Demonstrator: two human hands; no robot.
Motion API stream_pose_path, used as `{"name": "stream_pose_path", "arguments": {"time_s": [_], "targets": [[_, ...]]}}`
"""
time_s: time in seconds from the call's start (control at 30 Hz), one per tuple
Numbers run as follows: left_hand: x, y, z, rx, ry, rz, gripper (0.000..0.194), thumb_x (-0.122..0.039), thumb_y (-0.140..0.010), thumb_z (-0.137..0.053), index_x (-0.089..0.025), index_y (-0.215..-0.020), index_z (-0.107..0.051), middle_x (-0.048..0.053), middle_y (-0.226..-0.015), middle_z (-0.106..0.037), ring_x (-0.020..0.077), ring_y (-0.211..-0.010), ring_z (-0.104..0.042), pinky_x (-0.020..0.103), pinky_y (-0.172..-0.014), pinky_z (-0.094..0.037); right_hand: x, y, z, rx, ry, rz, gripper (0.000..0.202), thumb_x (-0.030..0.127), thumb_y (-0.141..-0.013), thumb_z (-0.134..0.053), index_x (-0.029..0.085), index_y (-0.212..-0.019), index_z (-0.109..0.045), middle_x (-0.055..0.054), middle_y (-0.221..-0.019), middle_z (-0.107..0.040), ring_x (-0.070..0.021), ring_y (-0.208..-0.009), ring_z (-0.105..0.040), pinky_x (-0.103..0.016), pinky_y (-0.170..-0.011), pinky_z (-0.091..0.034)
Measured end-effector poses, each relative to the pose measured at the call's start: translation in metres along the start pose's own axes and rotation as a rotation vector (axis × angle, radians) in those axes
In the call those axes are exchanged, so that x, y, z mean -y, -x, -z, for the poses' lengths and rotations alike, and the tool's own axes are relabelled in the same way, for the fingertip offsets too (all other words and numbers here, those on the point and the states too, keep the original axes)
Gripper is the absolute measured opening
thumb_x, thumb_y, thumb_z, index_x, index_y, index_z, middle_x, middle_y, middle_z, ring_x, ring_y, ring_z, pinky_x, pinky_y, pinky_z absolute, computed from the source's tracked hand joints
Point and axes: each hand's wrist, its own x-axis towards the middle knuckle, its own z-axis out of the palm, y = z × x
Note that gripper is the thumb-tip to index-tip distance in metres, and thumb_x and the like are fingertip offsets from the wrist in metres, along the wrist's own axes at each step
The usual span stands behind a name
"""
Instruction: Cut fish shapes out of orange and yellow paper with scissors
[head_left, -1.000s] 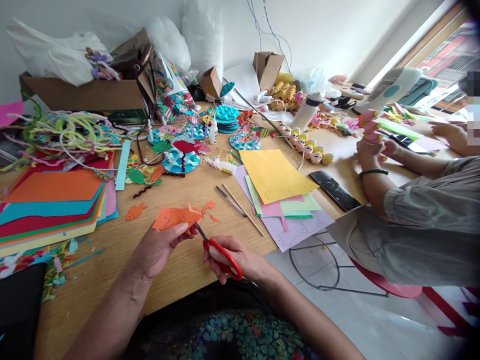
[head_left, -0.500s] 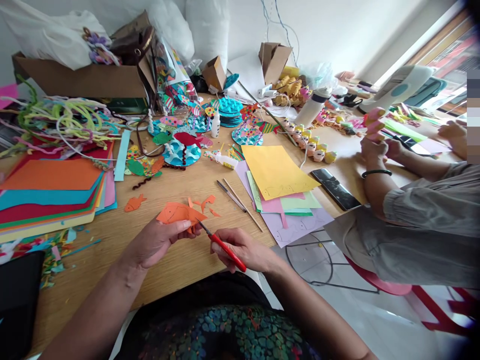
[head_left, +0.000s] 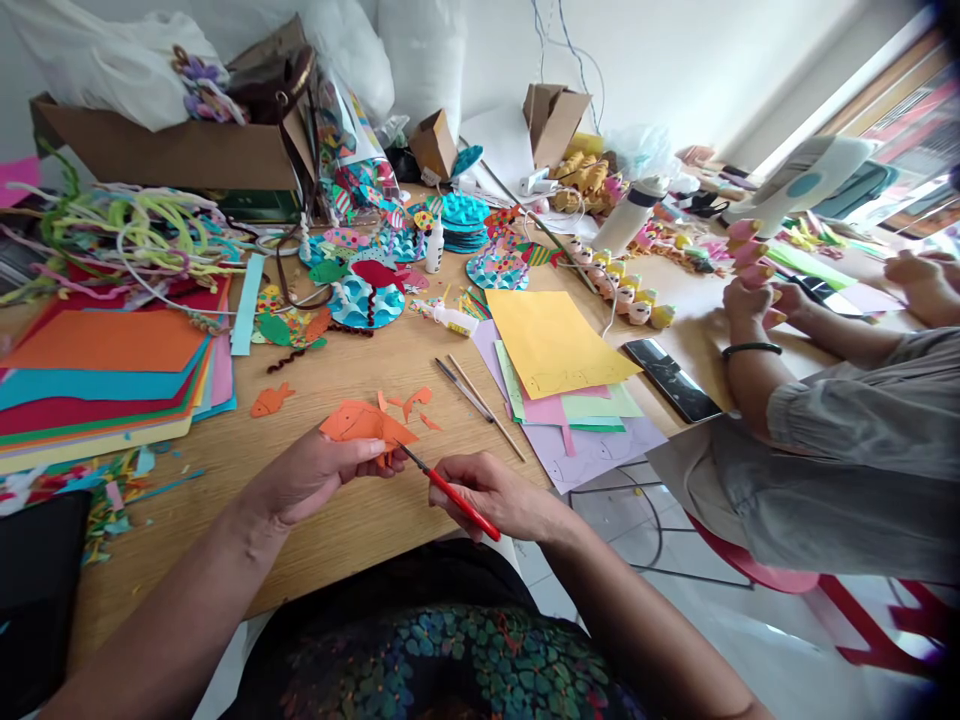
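Observation:
Between the thumb and fingers of my left hand (head_left: 330, 470) is a piece of orange paper (head_left: 358, 420) with a fish outline drawn on it. My right hand (head_left: 491, 492) grips red-handled scissors (head_left: 466, 508), whose blades meet the right edge of the paper. Whether the blades are fully closed is hard to see. Left of the paper lies a cut-out orange paper fish (head_left: 271, 400) on the table. Orange paper scraps (head_left: 417, 402) rest just beyond my hands.
Stacked coloured paper (head_left: 105, 345) lies at left, beside shredded scraps. Right of my hands are a pencil and stick (head_left: 487, 408), yellow paper (head_left: 559, 340) and a phone (head_left: 671, 380). Decorated blue discs (head_left: 366, 302) stand behind. A co-worker's hands (head_left: 750, 300) hold a pink craft piece.
The paper and scissors appear slightly further right in the picture, as the whole view shifts a little. Both hands keep their holds, and the scissors stay at the paper's edge.

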Motion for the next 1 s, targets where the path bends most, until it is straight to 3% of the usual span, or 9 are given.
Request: {"name": "stream_pose_path", "arguments": {"time_s": [0.5,1.0], "targets": [[-0.004,-0.005,0.007,0.098,-0.111,0.042,0.012,-0.022,-0.072,-0.066,-0.017,-0.078,-0.075,0.007,-0.079,-0.074,0.0191,-0.075,-0.066,0.03,-0.069,-0.052,-0.001,0.003,0.005,-0.005,0.071,-0.004,0.039,0.047,-0.088,-0.052,0.015,-0.065,-0.05,0.005,-0.054,-0.037,-0.0065,-0.05,-0.031,-0.021,-0.046,-0.023],[-0.002,-0.01,0.008,0.064,-0.07,0.018,0.011,-0.023,-0.072,-0.067,-0.017,-0.079,-0.07,0.004,-0.077,-0.07,0.0177,-0.072,-0.066,0.03,-0.069,-0.053,-0.006,-0.001,0.0,-0.054,0.111,0.008,0.039,0.045,-0.089,-0.049,0.016,-0.064,-0.044,0.006,-0.058,-0.037,-0.007,-0.054,-0.031,-0.021,-0.048,-0.025]]}}
